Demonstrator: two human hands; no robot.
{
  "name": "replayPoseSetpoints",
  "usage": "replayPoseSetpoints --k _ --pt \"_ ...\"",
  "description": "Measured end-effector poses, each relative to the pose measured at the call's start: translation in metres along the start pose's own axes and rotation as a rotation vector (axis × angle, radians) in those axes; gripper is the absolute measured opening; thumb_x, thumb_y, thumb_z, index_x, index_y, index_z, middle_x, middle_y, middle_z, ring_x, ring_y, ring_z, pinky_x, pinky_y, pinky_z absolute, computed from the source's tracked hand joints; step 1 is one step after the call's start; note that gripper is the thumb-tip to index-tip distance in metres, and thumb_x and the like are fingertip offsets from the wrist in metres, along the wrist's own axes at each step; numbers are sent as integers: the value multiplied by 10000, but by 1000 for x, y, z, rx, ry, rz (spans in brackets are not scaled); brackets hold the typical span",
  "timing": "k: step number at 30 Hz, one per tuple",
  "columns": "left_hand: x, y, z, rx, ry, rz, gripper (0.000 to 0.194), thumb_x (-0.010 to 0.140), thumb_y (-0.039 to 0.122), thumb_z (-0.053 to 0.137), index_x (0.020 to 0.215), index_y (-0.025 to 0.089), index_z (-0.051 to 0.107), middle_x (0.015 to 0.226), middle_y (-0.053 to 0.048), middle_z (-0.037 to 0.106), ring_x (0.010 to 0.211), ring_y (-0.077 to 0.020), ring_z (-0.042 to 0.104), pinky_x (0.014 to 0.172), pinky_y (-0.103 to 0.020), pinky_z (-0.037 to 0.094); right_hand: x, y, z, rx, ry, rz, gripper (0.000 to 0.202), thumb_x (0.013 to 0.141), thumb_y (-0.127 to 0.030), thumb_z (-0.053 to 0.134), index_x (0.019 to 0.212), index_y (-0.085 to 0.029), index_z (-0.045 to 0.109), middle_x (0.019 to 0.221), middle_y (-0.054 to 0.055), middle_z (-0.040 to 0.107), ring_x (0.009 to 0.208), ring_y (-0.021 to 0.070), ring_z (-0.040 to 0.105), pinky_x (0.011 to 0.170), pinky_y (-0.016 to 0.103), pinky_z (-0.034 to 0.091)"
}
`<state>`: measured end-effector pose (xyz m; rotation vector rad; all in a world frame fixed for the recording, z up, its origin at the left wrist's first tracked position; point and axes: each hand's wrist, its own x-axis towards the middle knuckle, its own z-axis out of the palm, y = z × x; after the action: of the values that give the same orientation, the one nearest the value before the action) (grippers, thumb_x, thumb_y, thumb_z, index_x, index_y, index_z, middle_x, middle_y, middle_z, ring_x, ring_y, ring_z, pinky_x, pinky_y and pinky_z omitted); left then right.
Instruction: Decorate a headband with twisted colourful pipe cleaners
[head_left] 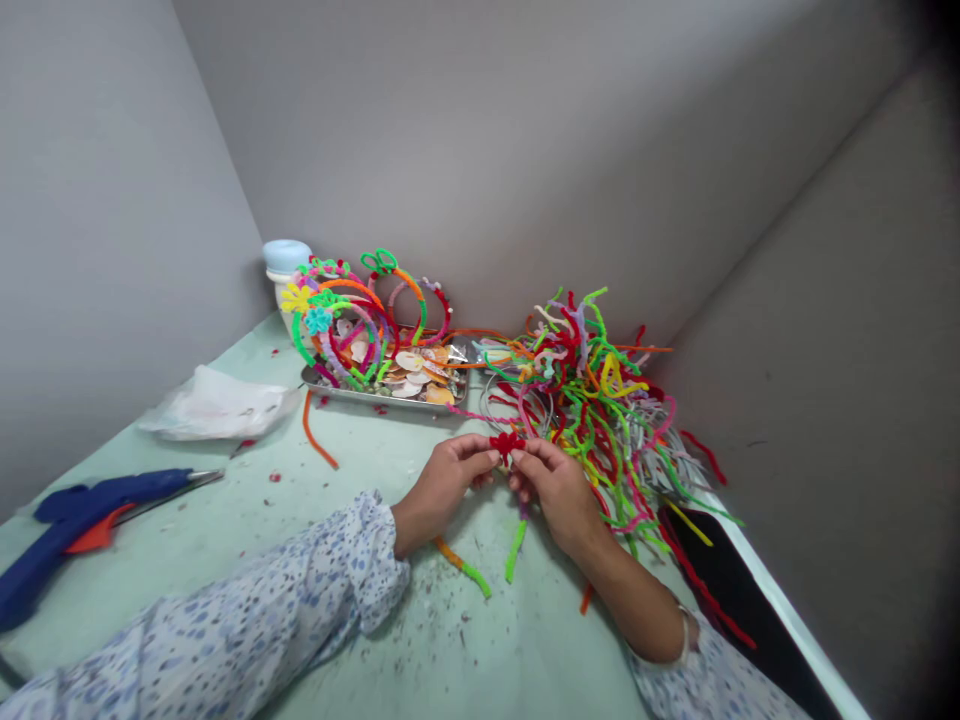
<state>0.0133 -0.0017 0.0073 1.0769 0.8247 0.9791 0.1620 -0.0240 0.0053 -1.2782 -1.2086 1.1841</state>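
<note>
Between my two hands, above the middle of the table, is a small red pipe-cleaner flower (508,444). My left hand (448,478) pinches its left side between thumb and fingers. From the right, my right hand (551,490) grips the other side in the same way. A pipe-cleaner end (515,550), purple and light green, hangs below my right hand. Another end in orange and green (463,567) comes out under my left hand. Both seem joined to the held piece, but my fingers hide the join.
A metal tray (375,401) holds paper cutouts and several pipe-cleaner hoops, with a white bottle (287,262) behind. A tangled heap of pipe cleaners (600,400) lies at right. On the left are a blue glue gun (97,500) and a plastic bag (217,405). Grey walls enclose the table (300,540).
</note>
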Motion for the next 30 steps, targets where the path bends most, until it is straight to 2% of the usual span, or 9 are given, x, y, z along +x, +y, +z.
replayPoseSetpoints --k 11,16,21,25,30 --pt "0 -1 0 101 -29 30 108 712 225 599 661 137 566 563 40 509 513 -74 428 532 -210 325 -2 -7 -1 -23 -23 -26 217 778 -362 592 914 -193 599 584 -40 556 458 107 463 416 218 372" --pt "0 0 0 96 -13 22 115 692 226 612 639 148 547 548 50 488 504 -75 422 527 -213 320 -1 -8 -1 -104 10 -60 160 757 -341 621 792 -184 625 527 -51 498 444 91 419 412 210 329" --pt "0 0 0 77 -8 17 90 694 226 627 700 147 582 567 46 503 512 -74 415 520 -211 312 1 -1 0 205 -70 55 167 759 -332 621 801 -172 599 566 -38 550 427 66 415 405 188 305" --pt "0 1 1 77 -7 20 116 694 242 640 740 140 612 611 27 542 532 -75 417 530 -215 312 3 1 1 454 -79 156 153 706 -279 687 767 -168 601 565 -30 580 438 54 433 403 169 286" --pt "0 1 0 75 -1 16 119 699 231 642 752 128 619 624 20 544 544 -77 421 540 -219 320 2 -1 2 510 -78 203 146 692 -257 710 716 -169 596 556 -33 575 454 51 448 402 159 291"
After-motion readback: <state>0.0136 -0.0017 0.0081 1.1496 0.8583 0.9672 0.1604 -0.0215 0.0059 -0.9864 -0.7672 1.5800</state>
